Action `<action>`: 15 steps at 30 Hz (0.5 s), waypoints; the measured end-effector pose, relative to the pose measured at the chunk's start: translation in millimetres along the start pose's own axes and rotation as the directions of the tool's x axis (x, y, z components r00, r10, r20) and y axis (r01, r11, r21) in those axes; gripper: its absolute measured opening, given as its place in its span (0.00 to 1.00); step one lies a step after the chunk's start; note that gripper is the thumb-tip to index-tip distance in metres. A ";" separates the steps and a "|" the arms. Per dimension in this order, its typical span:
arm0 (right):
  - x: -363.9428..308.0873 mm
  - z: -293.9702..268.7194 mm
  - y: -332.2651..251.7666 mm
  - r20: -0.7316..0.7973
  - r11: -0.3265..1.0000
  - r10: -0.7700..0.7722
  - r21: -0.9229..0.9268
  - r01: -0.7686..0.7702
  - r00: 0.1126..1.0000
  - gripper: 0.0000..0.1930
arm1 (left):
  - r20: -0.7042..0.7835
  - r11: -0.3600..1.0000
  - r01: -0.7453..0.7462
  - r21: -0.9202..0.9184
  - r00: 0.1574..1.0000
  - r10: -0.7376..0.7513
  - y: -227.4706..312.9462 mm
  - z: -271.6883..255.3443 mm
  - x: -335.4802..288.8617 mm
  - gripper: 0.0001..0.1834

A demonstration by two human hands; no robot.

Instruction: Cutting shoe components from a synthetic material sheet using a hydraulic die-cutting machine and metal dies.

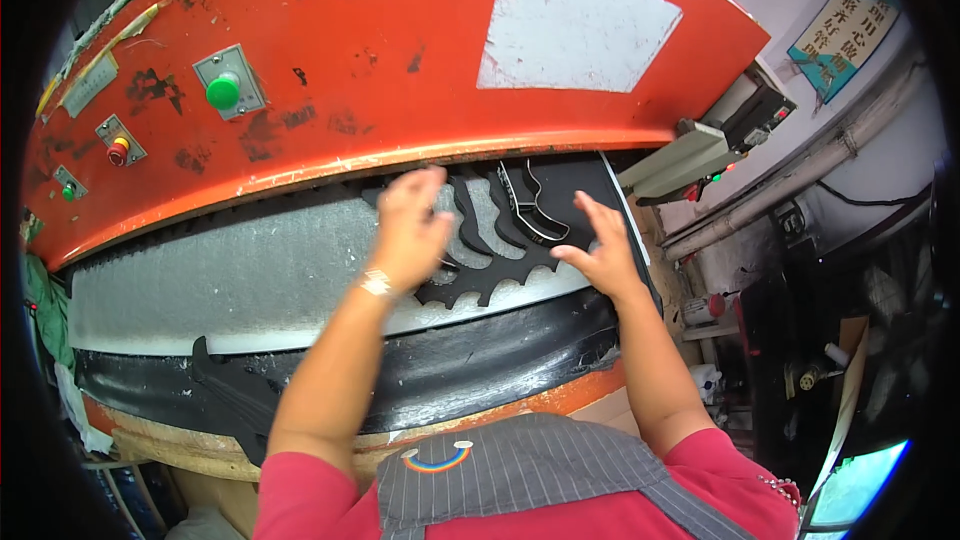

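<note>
A black sheet [580, 185] with curved cut-outs and a scalloped near edge lies at the right end of the pale cutting board [230, 260]. On it stands a cutting die [541, 225], a curved outline of thin metal strip. My right hand [604, 248] hovers just right of the die, thumb and fingers spread, holding nothing. Over the sheet's left part is my left hand [408, 230], slightly blurred. Its thumb and fingers are apart, and no held thing shows. It hides some of the sheet and board beneath.
A red press beam [400, 90] spans behind the board, carrying a green push button [223, 92] and a red stop knob [118, 152]. A control arm [690, 160] juts out at right. Black scraps [235, 395] hang over the front ledge at left.
</note>
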State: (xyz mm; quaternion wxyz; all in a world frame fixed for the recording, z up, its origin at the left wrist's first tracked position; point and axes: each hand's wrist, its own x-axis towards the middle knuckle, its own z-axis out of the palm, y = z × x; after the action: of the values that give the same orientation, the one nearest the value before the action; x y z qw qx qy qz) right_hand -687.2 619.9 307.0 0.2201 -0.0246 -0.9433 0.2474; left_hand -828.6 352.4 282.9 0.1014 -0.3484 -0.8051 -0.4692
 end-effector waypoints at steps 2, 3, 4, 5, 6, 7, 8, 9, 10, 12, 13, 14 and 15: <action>14.2 -12.9 -20.5 -0.119 0.993 -0.044 0.100 0.056 0.992 0.33 | -0.201 0.998 0.008 0.065 0.980 0.005 -26.7 -76.9 0.5 0.28; 21.5 -8.4 -33.6 -0.144 0.985 -0.084 0.136 0.104 0.986 0.30 | -0.334 0.995 0.101 0.019 0.938 -0.089 -54.8 -115.6 -7.5 0.26; 23.5 -5.9 -45.1 -0.159 0.976 -0.113 0.170 0.140 0.981 0.27 | -0.450 0.975 0.179 -0.131 0.866 -0.219 -70.6 -147.6 -16.6 0.27; 30.8 5.8 -56.7 -0.134 0.961 -0.178 0.187 0.202 0.975 0.23 | -0.518 0.956 0.248 -0.158 0.803 -0.294 -101.8 -187.5 -27.8 0.28; 38.0 24.7 -65.4 -0.084 0.946 -0.229 0.215 0.242 0.970 0.24 | -0.595 0.922 0.359 -0.146 0.713 -0.372 -123.2 -221.0 -31.4 0.30; 44.4 47.2 -76.7 -0.021 0.928 -0.281 0.249 0.277 0.960 0.24 | -0.685 0.912 0.359 -0.198 0.615 -0.391 -153.3 -253.0 -41.1 0.31; 52.0 67.7 -90.3 0.044 0.914 -0.322 0.273 0.299 0.946 0.24 | -0.753 0.906 0.362 -0.218 0.529 -0.392 -174.4 -279.2 -45.0 0.32; 64.5 83.0 -110.4 0.083 0.894 -0.359 0.317 0.317 0.930 0.25 | -0.790 0.894 0.407 -0.187 0.478 -0.383 -190.4 -304.6 -45.6 0.33; 78.6 97.7 -134.7 0.122 0.873 -0.395 0.358 0.330 0.911 0.26 | -0.824 0.896 0.403 -0.187 0.432 -0.366 -206.4 -329.4 -48.0 0.34; 111.6 115.0 -187.3 0.038 0.805 -0.502 0.386 0.451 0.864 0.26 | -0.876 0.858 0.502 -0.111 0.358 -0.323 -233.5 -373.1 -49.0 0.36; 128.6 123.0 -214.5 -0.047 0.766 -0.518 0.420 0.487 0.854 0.26 | -0.911 0.865 0.494 -0.080 0.317 -0.265 -247.6 -390.0 -46.2 0.37; 145.1 127.4 -239.0 -0.131 0.733 -0.520 0.438 0.520 0.844 0.25 | -0.935 0.873 0.484 -0.056 0.281 -0.216 -262.5 -405.7 -39.9 0.38; 160.8 130.5 -261.8 -0.193 0.718 -0.538 0.405 0.566 0.820 0.22 | -0.934 0.832 0.550 -0.067 0.259 -0.247 -276.5 -433.9 -40.8 0.38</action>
State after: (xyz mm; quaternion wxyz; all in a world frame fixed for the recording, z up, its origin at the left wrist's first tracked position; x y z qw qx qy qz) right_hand -871.6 355.9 395.0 0.3122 0.3010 -0.8179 0.3781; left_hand -1051.0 -112.7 307.6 0.4525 0.2064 -0.7263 -0.4745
